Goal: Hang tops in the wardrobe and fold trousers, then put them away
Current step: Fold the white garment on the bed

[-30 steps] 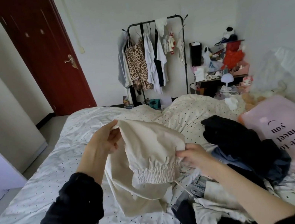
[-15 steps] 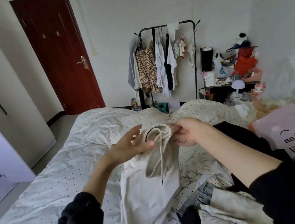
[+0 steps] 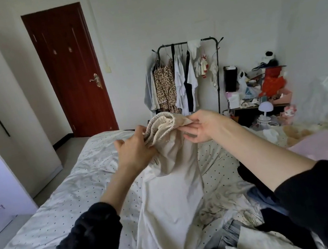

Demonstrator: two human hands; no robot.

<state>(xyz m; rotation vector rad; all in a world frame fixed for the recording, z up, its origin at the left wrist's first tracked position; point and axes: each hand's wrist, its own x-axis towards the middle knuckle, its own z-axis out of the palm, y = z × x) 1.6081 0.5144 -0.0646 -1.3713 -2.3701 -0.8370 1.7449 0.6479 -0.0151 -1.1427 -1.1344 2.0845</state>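
Since the earlier frame both hands have lifted the cream trousers (image 3: 171,199) higher; the left hand (image 3: 135,151) grips the bunched elastic waistband (image 3: 159,123) and the right hand (image 3: 202,126) pinches its far edge, likely to spread it for folding; the legs hang down onto the dotted bed (image 3: 64,206), beside a heap of clothes (image 3: 253,237).

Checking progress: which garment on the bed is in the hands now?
The cream trousers, held up by the waistband in both hands; the dark clothes lie untouched.

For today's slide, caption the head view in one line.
Both hands, left hand and right hand, hold cream trousers by the waistband above the bed.
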